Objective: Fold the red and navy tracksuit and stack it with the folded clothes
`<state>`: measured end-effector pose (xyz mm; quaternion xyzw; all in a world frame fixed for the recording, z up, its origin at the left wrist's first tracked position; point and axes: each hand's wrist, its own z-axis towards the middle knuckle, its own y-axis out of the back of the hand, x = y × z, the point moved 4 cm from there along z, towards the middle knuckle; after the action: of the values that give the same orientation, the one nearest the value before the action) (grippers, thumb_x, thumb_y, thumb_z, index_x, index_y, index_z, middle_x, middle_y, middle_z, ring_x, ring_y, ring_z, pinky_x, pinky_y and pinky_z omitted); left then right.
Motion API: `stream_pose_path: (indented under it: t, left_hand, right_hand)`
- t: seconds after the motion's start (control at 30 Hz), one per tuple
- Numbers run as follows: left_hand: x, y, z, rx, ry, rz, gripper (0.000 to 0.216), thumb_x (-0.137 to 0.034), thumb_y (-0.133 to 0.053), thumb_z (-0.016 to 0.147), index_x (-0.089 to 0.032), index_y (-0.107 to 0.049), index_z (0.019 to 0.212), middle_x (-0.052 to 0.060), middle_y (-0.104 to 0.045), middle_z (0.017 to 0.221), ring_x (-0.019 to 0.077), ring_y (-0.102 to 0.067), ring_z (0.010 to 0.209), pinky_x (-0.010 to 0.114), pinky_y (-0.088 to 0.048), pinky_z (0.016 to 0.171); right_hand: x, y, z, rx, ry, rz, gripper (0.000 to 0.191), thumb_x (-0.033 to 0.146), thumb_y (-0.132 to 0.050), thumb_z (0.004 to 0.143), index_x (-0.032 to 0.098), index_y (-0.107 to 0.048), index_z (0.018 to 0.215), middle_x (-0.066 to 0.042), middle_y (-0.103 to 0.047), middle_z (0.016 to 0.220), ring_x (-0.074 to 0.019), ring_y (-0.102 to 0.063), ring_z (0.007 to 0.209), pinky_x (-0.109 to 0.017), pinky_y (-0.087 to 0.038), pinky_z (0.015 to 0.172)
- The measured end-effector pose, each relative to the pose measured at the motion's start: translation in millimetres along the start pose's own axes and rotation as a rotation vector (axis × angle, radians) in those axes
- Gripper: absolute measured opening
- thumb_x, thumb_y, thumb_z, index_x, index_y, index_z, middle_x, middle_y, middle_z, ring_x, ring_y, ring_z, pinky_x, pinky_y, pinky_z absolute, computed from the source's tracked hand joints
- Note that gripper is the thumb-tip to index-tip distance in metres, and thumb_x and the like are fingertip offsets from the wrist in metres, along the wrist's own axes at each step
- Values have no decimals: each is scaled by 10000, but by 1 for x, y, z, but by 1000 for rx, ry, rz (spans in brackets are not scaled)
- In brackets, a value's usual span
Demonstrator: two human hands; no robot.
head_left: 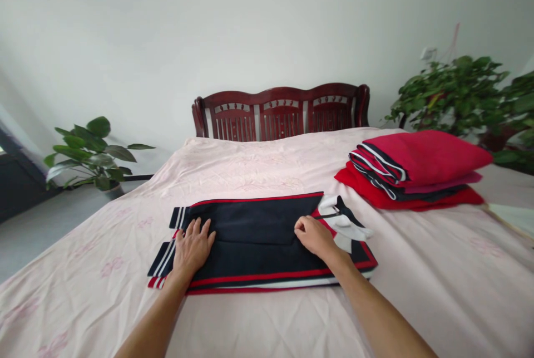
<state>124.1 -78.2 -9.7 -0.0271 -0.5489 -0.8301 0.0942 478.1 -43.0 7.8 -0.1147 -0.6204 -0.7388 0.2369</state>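
L hand [192, 246] flat, fingers spread, on navy garment [258, 241]; R hand [314, 236] pinching its folded edge, on pink bedsheet [258, 319].

A stack of folded red garments [411, 171] is being supported by the pale pink patterned bedsheet [258, 168]. A dark red carved wooden headboard [281, 112] is being flanked by two green leafy potted plants [89, 152] [463, 93].

both forearms bare, no sleeves, rings or watch.
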Motion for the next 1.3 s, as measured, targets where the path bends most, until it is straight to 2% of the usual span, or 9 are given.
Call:
stream_pose_path:
  t: [0.2, 0.3, 0.4, 0.53, 0.63, 0.87, 1.0, 1.17, 1.3]
  left_hand:
    - [3, 20, -3, -111, 180, -112, 435, -332, -423, 932, -160, -535, 1316, 157, -560, 1289, 293, -536, 1154, 425, -403, 977]
    - [5, 24, -4, -83, 221, -135, 319, -301, -407, 920, -170, -609, 1128, 122, -604, 1079, 282, -559, 1032, 398, -424, 892]
    - [6, 25, -4, -37, 217, -116, 247, -271, -411, 904, -196, -626, 998, 98, -602, 982, 280, -556, 981, 395, -409, 853]
    - [5, 26, -5, -6, 192, -95, 226, -239, -406, 902, -210, -629, 911, 84, -601, 928, 271, -547, 954, 389, -388, 836]
    - [6, 27, -6, 3, 199, -102, 240, -236, -398, 905, -218, -636, 881, 81, -605, 934, 273, -546, 953, 389, -387, 832]
    - [20, 28, -2, 86, 298, -221, 248, -270, -396, 889, -233, -642, 893, 97, -612, 1012, 292, -567, 987, 391, -424, 825]
    - [39, 29, -2, 155, 338, -226, 298, -368, -382, 898, -233, -646, 934, 117, -620, 1023, 323, -582, 997, 425, -437, 841]
    - [48, 25, -8, 163, 209, -232, 416, -512, -416, 899, -217, -624, 1107, 123, -616, 1125, 339, -561, 1076, 454, -423, 918]
    - [52, 19, -10, 142, 103, -254, 467, -486, -474, 890, -232, -566, 1271, 110, -584, 1220, 322, -532, 1126, 452, -403, 971]
  right_hand:
    - [-5, 8, -9, 44, -90, -184, 172, 318, -571, 826, 202, -671, 903, -112, -717, 956, -270, -661, 916, -312, -428, 703]
    - [-6, 0, -7, 143, -74, -19, 174, 355, -570, 817, 226, -682, 845, -65, -733, 870, -245, -676, 834, -294, -434, 675]
    - [-4, -5, -4, 155, 81, 217, 156, 201, -576, 732, 222, -702, 820, -37, -738, 911, -210, -676, 865, -269, -460, 739]
    - [2, -2, -4, 135, 207, 509, 387, 106, -534, 680, 206, -721, 1004, -51, -729, 1066, -210, -654, 1023, -306, -457, 935]
    - [8, 0, -8, 240, 238, 648, 349, 198, -565, 755, 207, -715, 1070, -47, -732, 1071, -223, -655, 1029, -342, -473, 946]
    - [16, 13, -11, 273, 293, 671, 172, 239, -627, 713, 199, -749, 827, -37, -719, 985, -212, -658, 920, -316, -483, 883]
    - [26, 17, -18, 418, 326, 716, 205, 179, -573, 701, 207, -744, 810, -4, -730, 910, -199, -662, 881, -276, -495, 814]
    - [37, 18, -23, 447, 341, 582, 358, 247, -669, 710, 224, -758, 1056, -29, -753, 1031, -237, -674, 960, -302, -493, 850]
    - [46, 18, -29, 546, 422, 580, 283, 211, -659, 727, 249, -790, 975, -7, -746, 917, -182, -678, 851, -252, -485, 783]
